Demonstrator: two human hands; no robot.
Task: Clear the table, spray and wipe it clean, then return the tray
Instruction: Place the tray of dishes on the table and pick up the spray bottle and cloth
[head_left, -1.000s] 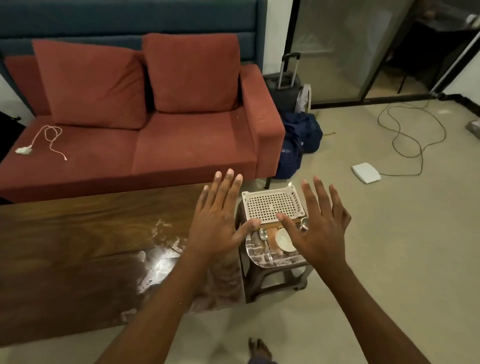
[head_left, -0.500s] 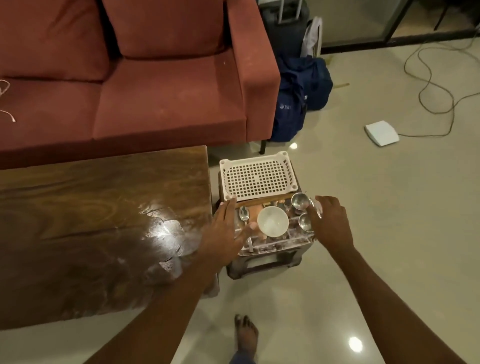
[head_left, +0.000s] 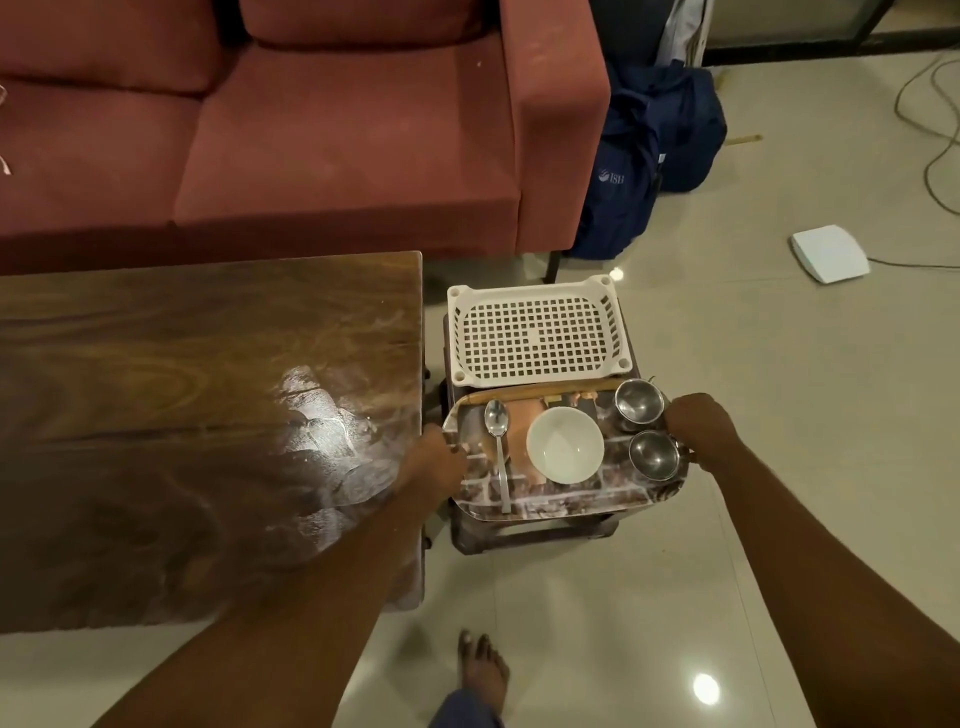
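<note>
Both hands on the ends of the loaded tray, ready to bring it to the table.

The tray (head_left: 571, 501) sits on a low stool (head_left: 530, 535), at 6 o'clock of a white rack (head_left: 537, 332), its long axis running 9 to 3 o'clock. The left hand (head_left: 436, 460) grips the 9 o'clock end with the thumb over the rim. The right hand (head_left: 698, 426) curls over the 3 o'clock end, touching two steel cups (head_left: 639, 402). A bowl (head_left: 565, 444) and a spoon (head_left: 497, 441) ride in the middle. The table (head_left: 182, 389) lies at 9 o'clock, just beside the left hand, so that hand would likely lead a level sideways carry.
</note>
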